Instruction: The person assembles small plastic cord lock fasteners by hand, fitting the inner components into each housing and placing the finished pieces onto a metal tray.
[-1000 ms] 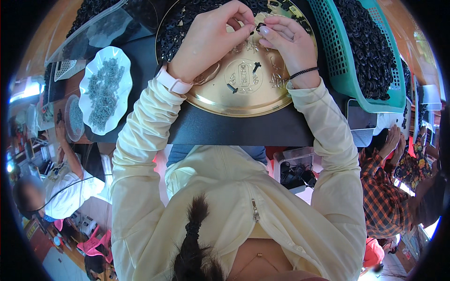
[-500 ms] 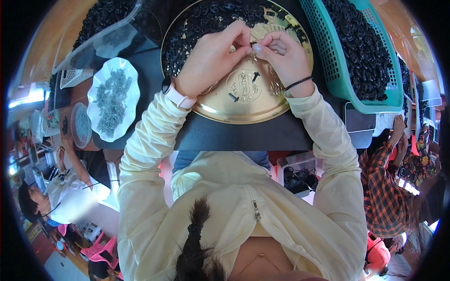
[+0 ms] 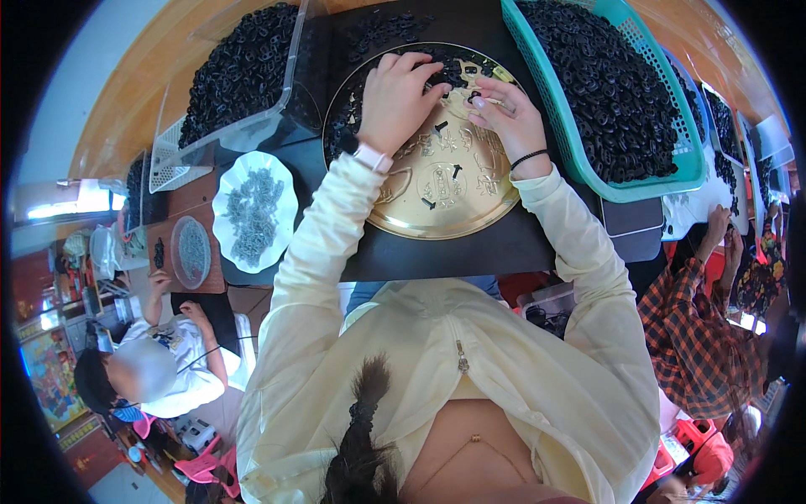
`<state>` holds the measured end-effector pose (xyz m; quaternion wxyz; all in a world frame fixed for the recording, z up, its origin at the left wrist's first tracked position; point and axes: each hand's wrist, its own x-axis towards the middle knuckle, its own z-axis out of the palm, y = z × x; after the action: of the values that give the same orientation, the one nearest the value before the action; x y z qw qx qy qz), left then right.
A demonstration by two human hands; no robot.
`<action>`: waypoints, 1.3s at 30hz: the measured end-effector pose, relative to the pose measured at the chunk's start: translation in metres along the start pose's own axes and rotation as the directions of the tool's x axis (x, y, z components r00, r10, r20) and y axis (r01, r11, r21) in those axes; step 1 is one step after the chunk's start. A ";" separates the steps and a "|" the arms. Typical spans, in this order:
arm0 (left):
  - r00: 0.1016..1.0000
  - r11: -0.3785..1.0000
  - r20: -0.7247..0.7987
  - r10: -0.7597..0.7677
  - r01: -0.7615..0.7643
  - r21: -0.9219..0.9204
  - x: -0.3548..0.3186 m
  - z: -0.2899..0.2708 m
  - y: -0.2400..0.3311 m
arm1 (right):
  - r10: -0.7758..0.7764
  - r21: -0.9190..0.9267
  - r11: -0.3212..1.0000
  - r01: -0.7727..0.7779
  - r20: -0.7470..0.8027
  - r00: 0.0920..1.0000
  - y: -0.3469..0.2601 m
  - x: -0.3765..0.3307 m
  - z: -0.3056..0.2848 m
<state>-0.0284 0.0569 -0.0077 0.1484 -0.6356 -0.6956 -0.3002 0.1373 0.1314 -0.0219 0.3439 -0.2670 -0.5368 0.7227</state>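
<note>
Both hands work at the far part of a round brass-coloured tray (image 3: pixel 437 210) that lies on the dark surface (image 3: pixel 437 256) before the person. The left hand (image 3: pixel 399 97) lies palm down, its fingers (image 3: pixel 424 71) curled over the heap of small black parts (image 3: pixel 445 71) at the tray's far rim, touching them; whether they pinch one piece cannot be told. The right hand (image 3: pixel 508 118) is just right of it, fingertips bunched and closed on a small pale piece (image 3: pixel 480 99) between thumb and forefinger, close to the left fingertips.

As a judgement, the step in hand is picking and pairing: one hand draws a black part from the heap while the other holds a piece ready to meet it. The next move would call for bringing the two sets of fingertips together with a fine, steady pinch.

The held piece is too small to read well; its long axis seems to run roughly left to right, pointing toward the left fingers, but that is uncertain. A few loose black pieces (image 3: pixel 442 178) lie scattered nearer the person than the fingers, pointing different ways.

To the right of the right hand stands a teal basket (image 3: pixel 588 176) full of black parts; beyond and left of the left hand is a clear bin (image 3: pixel 290 92) of the same. Further left sits a white dish (image 3: pixel 252 214) of grey pieces.
</note>
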 end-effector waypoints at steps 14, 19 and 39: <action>0.796 0.346 0.345 -0.497 0.547 -0.762 -0.026 -0.026 0.035 | 0.068 0.041 0.997 -0.072 0.078 0.995 0.010 -0.008 0.003; 0.696 0.139 0.473 -0.541 0.628 -0.765 -0.033 -0.029 0.037 | 0.116 0.124 0.983 -0.133 0.132 0.984 0.015 -0.008 0.002; 0.812 0.360 0.232 -0.536 0.469 -0.807 -0.043 -0.017 0.046 | 0.020 0.011 1.000 -0.022 0.168 0.986 0.021 -0.007 0.000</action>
<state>0.0196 0.0129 -0.0096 -0.2476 -0.3716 -0.6185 -0.6466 0.1373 0.1224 -0.0422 0.2916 -0.2087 -0.5561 0.7497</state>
